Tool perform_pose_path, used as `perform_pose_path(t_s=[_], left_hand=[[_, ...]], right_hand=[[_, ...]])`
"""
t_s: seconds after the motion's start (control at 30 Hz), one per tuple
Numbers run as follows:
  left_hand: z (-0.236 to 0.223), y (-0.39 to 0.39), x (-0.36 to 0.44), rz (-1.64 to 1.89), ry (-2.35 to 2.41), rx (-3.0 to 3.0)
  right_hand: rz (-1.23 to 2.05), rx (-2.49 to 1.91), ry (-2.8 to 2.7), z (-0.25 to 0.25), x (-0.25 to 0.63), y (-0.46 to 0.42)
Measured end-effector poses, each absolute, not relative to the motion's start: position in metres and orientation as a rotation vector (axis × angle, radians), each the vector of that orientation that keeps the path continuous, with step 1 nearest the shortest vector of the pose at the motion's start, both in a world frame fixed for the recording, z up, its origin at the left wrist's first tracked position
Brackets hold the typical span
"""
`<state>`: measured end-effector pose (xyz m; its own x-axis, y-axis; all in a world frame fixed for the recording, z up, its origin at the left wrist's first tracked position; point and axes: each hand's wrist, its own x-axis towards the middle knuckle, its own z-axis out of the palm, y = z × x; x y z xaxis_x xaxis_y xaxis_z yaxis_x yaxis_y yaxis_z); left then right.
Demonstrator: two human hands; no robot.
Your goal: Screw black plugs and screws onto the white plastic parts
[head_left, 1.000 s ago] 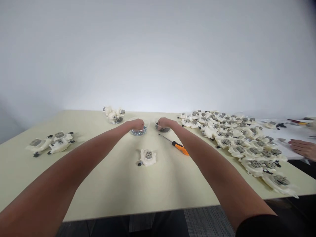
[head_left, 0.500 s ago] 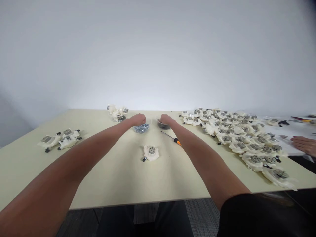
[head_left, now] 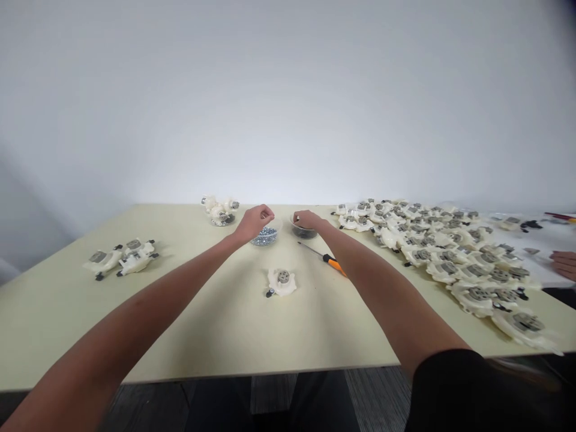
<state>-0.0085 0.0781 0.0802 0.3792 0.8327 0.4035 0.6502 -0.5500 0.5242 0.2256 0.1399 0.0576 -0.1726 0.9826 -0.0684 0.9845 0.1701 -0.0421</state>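
Observation:
My left hand (head_left: 255,222) is curled, fingertips together, just above a clear bowl of small silver screws (head_left: 264,236). Whether those fingers hold anything is hidden. My right hand (head_left: 306,219) is also curled, at the rim of a clear bowl of small dark parts (head_left: 304,232), and its fingers hide what is inside them. Below the bowls, a white plastic housing with a grey round centre (head_left: 282,281) lies on the table, with a small black piece at its edge. An orange-handled screwdriver (head_left: 328,261) lies just under my right forearm.
A large crowd of white housings (head_left: 438,255) covers the table's right side, and a smaller group (head_left: 126,258) lies at left. More sit in a bowl (head_left: 220,212) at the back. A co-worker's hand (head_left: 564,265) rests beside white paper (head_left: 535,237) at the far right.
My left hand has lifted off the screw bowl, and my right hand sits at the dark bowl's rim. The whole table has shifted slightly right in view.

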Motion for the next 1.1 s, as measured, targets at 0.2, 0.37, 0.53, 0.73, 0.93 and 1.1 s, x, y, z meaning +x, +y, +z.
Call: perform_pose_path(t_s=[0.2,0.37,0.53,0.73,0.93,1.1], left_hand=[[0.075,0.038,-0.015,1.337,1.233,2.068],[0.051,0.012,-0.017,1.567,1.147,2.053],[0.008,0.001,-0.024,1.623,1.196,2.038],[-0.007,0.006,-0.029,1.676,1.287,1.906],[-0.008,0.008,-0.028,1.675,1.273,1.91],[-0.008,0.008,-0.029,1.698,1.278,1.865]], right_hand=[[-0.104,2.02,2.378,0.057,0.22,0.14],[-0.109,2.054,2.388,0.057,0.218,0.141],[-0.168,2.055,2.433,0.057,0.217,0.142],[-0.28,2.047,2.494,0.054,0.217,0.144],[-0.432,2.14,2.578,0.056,0.222,0.15],[-0.62,2.358,2.782,0.073,0.222,0.134]])
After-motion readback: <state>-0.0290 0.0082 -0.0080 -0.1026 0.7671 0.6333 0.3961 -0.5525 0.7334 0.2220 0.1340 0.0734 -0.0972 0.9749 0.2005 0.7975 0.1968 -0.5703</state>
